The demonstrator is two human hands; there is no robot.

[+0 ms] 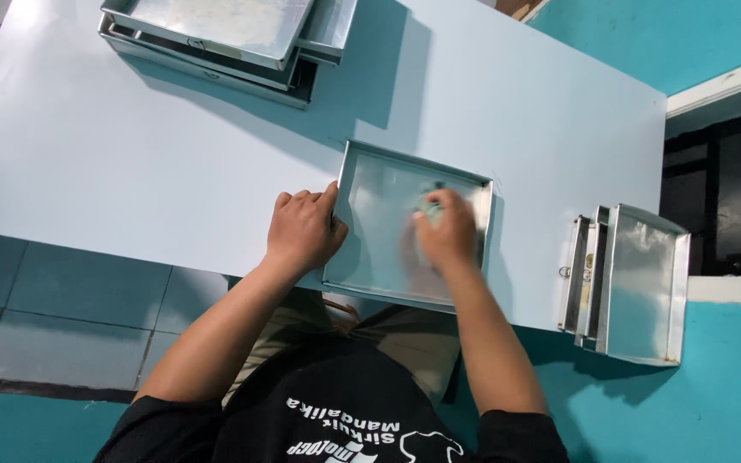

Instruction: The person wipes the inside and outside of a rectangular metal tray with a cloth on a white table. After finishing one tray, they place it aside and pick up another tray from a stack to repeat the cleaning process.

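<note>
A square metal baking tray (370, 167) lies flat at the near edge of a pale blue table (130, 171). My left hand (304, 230) grips the tray's left rim, thumb over the edge. Inside the tray, my right hand (448, 233) presses a small greenish pad or cloth (429, 204) against the tray floor; most of the pad is hidden under my fingers.
A stack of metal trays (216, 39) sits at the table's far left. Several more trays (632, 283) stand leaning together at the table's right edge, overhanging it. Teal wall and floor lie to the right, grey tiles to the left.
</note>
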